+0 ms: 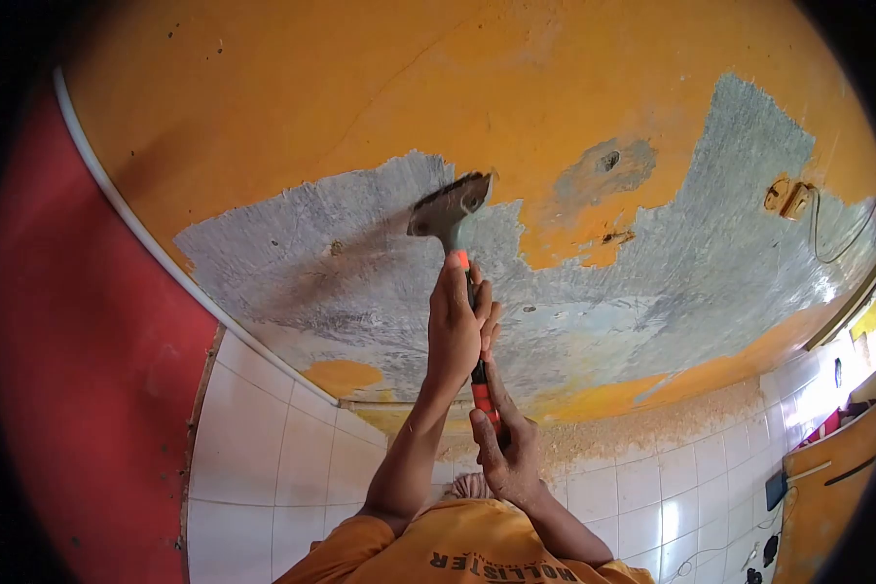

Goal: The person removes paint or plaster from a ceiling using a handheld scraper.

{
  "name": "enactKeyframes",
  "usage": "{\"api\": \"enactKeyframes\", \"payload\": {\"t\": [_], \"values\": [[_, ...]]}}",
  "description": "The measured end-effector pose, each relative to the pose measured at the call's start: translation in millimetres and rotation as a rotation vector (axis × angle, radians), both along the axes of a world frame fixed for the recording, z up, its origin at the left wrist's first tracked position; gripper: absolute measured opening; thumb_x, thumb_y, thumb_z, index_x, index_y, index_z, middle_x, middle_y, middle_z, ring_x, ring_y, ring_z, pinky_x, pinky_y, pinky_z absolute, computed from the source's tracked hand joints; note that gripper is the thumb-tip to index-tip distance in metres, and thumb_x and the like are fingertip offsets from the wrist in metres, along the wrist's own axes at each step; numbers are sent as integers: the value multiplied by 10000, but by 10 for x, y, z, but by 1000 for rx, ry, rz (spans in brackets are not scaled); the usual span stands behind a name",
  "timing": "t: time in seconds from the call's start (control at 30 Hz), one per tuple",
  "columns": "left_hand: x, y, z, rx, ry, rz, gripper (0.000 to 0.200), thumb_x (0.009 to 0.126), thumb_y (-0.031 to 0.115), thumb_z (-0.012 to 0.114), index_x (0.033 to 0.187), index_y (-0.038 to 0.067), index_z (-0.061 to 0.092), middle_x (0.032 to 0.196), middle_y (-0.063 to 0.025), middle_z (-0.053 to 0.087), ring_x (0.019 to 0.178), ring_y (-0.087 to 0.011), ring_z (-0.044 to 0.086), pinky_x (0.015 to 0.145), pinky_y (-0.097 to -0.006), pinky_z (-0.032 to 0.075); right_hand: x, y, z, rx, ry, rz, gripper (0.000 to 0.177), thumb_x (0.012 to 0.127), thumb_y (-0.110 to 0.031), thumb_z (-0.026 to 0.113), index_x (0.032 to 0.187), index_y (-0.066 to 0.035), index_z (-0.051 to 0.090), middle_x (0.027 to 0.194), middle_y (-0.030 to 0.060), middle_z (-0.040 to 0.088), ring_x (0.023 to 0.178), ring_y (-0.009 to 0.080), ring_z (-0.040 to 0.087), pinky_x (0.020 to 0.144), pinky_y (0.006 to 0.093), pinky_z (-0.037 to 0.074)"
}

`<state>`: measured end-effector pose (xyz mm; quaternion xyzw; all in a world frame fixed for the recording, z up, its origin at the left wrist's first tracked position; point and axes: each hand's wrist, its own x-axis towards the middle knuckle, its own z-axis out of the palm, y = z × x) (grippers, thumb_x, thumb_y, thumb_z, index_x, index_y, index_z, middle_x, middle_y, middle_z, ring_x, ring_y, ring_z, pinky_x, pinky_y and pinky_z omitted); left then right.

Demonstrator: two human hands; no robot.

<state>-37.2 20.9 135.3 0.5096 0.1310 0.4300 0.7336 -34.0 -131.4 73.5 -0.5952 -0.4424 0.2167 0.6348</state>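
A scraper (pixel 450 212) with a wide metal head and a black and red handle points up toward the wall. Its blade lies at the upper edge of a grey bared patch (pixel 360 234), where the orange paint (pixel 292 88) begins. My left hand (pixel 455 316) is wrapped round the upper handle, close below the head. Lower down, my right hand (pixel 508 453) grips the red end of the handle. Part of the handle is hidden behind my fingers.
A white pipe (pixel 131 211) runs down between the orange wall and a red wall (pixel 78 341). White tiles (pixel 253 438) line the lower wall. At the right are a socket with a loose wire (pixel 816 234) and a wooden piece of furniture (pixel 827 506).
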Motion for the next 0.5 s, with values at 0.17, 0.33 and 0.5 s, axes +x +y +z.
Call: {"api": "enactKeyframes", "payload": {"t": [0.17, 0.33, 0.5], "values": [[111, -59, -461, -3, 9, 7, 471, 1083, 537, 283, 937, 110, 418, 543, 38, 307, 357, -70, 256, 312, -225, 257, 82, -60, -367, -30, -79, -37, 552, 1012, -87, 513, 1537, 5, 370, 1110, 112, 686, 671, 52, 447, 567, 224, 403], [160, -60, -91, -8, -52, 12, 462, 1081, 540, 302, 954, 111, 419, 556, 39, 312, 366, -69, 282, 311, -229, 270, 185, -29, -26, 52, -122, -60, 540, 982, -37, 560, 1510, -44, 448, 832, 146, 686, 574, 59, 450, 526, 246, 404], [342, -174, -340, 83, 129, 14, 442, 1093, 509, 284, 970, 108, 422, 578, 27, 359, 378, -85, 331, 347, -247, 331, 332, -163, -411, -12, -71, -129, 500, 985, -53, 557, 1476, 2, 478, 788, 94, 656, 577, 51, 443, 520, 238, 395]]}}
